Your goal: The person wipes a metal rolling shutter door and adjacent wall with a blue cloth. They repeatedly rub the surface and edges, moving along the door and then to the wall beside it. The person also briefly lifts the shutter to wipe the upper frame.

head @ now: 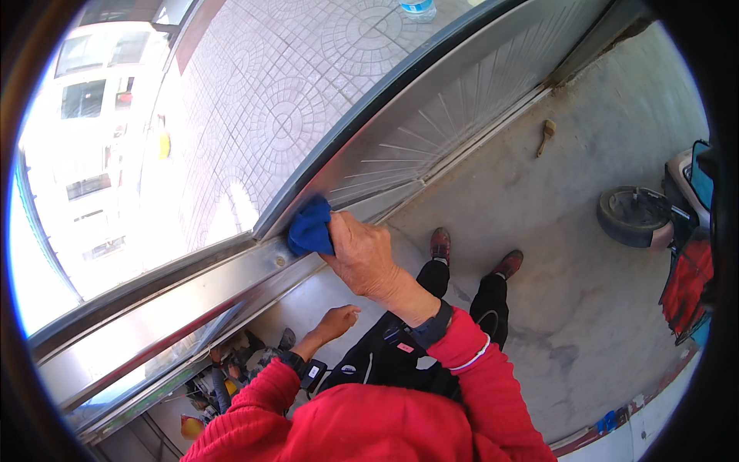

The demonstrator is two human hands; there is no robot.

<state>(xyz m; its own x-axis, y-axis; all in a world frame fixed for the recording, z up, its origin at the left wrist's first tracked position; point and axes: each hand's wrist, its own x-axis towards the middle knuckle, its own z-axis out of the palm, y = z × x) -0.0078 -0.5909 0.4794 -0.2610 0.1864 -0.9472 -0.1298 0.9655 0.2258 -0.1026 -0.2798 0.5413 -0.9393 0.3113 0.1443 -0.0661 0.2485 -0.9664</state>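
Observation:
My right hand [361, 254] grips a bunched blue cloth [310, 226]. The cloth presses against the near end of a ribbed metal door panel [415, 138], where it meets the silvery metal frame rail [231, 274]. Lower down, my left hand [333, 323] hangs in the air in front of my body, apart from the rail. Its fingers look loosely curled, and nothing shows in them. The part of the panel behind the cloth is hidden.
A flat paintbrush [546, 137] lies on the concrete floor [554, 323]. To the right stands a two-wheeled vehicle, its wheel [632, 216] towards me. Beyond the glass are paving [288, 118] and a plastic bottle [418, 10]. Assorted items [222, 381] clutter the lower left.

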